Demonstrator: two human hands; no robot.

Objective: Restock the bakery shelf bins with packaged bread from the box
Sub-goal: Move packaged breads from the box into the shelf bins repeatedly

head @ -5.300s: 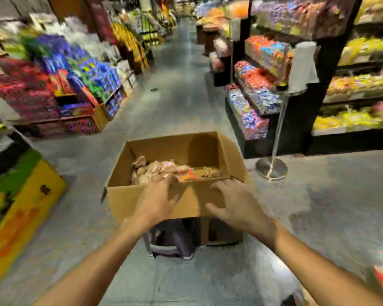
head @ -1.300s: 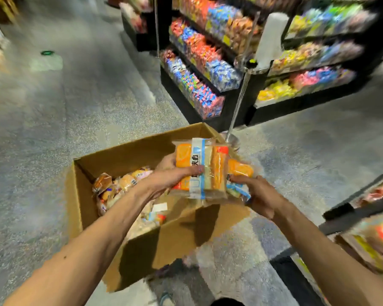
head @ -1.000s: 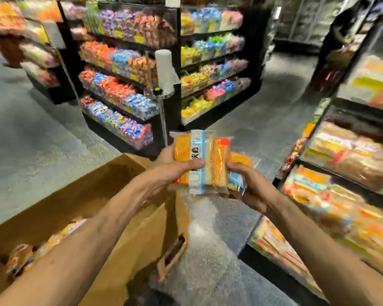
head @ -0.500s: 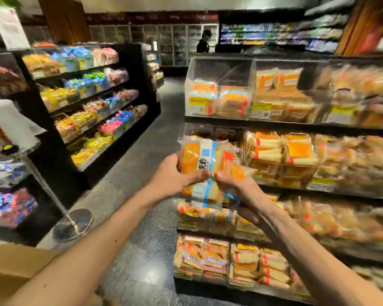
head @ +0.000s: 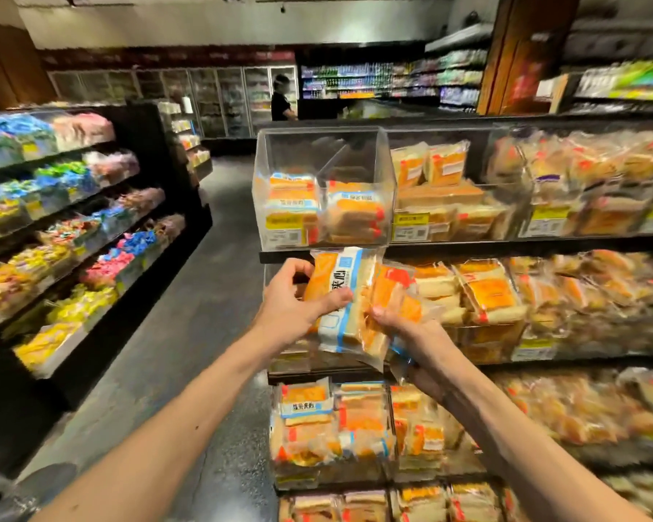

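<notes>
The left hand (head: 291,299) and right hand (head: 411,333), fingers curled, gripped bread packets (head: 342,295) below the shelf's (head: 506,244) top-left clear bin (head: 325,148), which held 2 stacks (head: 291,205).

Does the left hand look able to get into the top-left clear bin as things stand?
Probably yes: the left hand, gripping bread packets, is just below the clear bin, with nothing between; it must go over the front wall.
</notes>
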